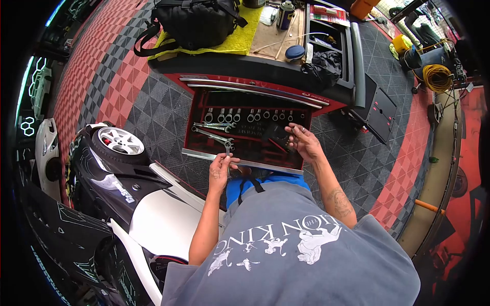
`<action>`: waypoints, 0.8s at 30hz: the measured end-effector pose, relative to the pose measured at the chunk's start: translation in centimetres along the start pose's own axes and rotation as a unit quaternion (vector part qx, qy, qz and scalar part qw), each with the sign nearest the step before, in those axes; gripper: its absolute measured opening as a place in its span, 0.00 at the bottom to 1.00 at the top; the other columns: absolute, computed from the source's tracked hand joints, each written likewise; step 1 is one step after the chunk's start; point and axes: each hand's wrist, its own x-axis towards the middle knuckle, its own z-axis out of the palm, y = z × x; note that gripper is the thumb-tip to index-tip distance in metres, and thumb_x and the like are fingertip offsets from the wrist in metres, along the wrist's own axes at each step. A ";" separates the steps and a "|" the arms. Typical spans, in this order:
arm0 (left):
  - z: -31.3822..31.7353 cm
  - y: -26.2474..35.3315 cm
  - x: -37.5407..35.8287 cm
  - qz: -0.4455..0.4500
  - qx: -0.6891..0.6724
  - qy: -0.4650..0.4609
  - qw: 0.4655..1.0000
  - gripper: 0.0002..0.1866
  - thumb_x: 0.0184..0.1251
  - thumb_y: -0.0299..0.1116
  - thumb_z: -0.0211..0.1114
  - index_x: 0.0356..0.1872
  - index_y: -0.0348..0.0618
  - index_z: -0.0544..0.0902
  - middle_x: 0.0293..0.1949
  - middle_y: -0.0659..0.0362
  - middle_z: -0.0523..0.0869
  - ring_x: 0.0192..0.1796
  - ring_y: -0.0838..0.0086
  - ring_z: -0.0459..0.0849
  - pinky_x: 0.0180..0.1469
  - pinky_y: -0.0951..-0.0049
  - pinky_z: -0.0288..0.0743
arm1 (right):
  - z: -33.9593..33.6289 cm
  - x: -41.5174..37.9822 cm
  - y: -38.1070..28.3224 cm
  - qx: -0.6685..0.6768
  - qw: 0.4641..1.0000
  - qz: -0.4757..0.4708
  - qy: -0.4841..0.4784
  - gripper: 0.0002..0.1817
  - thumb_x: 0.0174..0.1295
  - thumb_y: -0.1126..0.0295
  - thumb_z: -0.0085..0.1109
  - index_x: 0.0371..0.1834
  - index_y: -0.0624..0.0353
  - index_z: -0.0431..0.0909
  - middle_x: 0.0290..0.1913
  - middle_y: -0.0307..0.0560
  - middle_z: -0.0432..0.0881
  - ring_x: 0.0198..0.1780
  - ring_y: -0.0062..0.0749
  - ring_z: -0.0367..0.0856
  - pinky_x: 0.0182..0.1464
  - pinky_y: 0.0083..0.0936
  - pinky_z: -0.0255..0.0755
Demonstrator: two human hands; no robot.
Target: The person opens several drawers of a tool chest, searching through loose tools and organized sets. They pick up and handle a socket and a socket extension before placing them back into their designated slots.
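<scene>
At the drawer's front edge, my left hand point(220, 167) is closed on a wrench point(228, 147), whose open jaw points up over the drawer. My right hand point(306, 144) is raised above the right side of the drawer, fingers bent and pinched together; anything between them is too small to make out. The pulled-out red tool drawer point(204, 149) holds a row of ratchet-ring wrenches point(237, 116) in a dark tray. Several loose wrenches point(214, 134) lie at its left. A dark, boxy object point(277, 134) sits beside my right hand.
On top of the red tool cabinet point(245, 84) are a black bag point(194, 23) on a yellow cloth point(244, 40), a spray can point(285, 15) and a black plastic bag point(324, 66). Left stands a black-and-white car body part with a white wheel point(125, 141). A coiled yellow hose point(437, 78) hangs right.
</scene>
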 end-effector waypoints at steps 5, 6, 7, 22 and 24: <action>-2.2 -6.4 1.6 -0.019 -0.109 0.189 0.976 0.13 0.72 0.41 0.59 0.32 0.43 0.72 0.21 0.64 0.75 0.21 0.82 0.70 0.24 0.80 0.64 | 1.7 0.4 -2.3 -0.082 0.995 -0.023 -0.044 0.17 0.68 0.63 0.59 0.54 0.59 0.70 0.57 0.51 0.79 0.40 0.22 0.80 0.41 0.20 0.78; -2.9 -9.0 1.6 -0.043 -0.079 0.230 0.969 0.16 0.71 0.44 0.61 0.30 0.44 0.72 0.20 0.64 0.75 0.18 0.82 0.69 0.18 0.80 0.60 | 1.3 -0.3 -2.1 -0.085 0.995 -0.033 -0.047 0.17 0.68 0.63 0.59 0.54 0.59 0.70 0.57 0.51 0.79 0.40 0.22 0.80 0.41 0.20 0.78; -3.2 -12.6 1.6 -0.081 -0.081 0.289 0.950 0.17 0.70 0.46 0.61 0.30 0.43 0.72 0.19 0.64 0.75 0.16 0.82 0.67 0.16 0.79 0.56 | 0.7 -1.2 -1.7 -0.110 0.994 -0.011 -0.027 0.18 0.68 0.62 0.59 0.54 0.59 0.69 0.57 0.51 0.79 0.40 0.22 0.80 0.41 0.20 0.78; 2.8 -14.3 9.3 -0.128 -0.225 0.303 0.917 0.17 0.70 0.47 0.61 0.36 0.40 0.76 0.24 0.63 0.74 0.18 0.81 0.64 0.16 0.80 0.56 | -0.8 -4.4 -4.5 -0.095 0.995 -0.024 0.025 0.12 0.67 0.71 0.59 0.51 0.62 0.77 0.40 0.39 0.79 0.42 0.24 0.80 0.49 0.24 0.77; 3.3 -12.4 11.2 -0.144 -0.248 0.284 0.915 0.18 0.69 0.46 0.63 0.28 0.43 0.72 0.21 0.65 0.69 0.14 0.84 0.59 0.14 0.80 0.48 | 2.6 -3.8 -5.4 -0.115 0.991 -0.070 0.010 0.11 0.65 0.74 0.60 0.50 0.63 0.77 0.42 0.41 0.80 0.45 0.26 0.81 0.52 0.25 0.77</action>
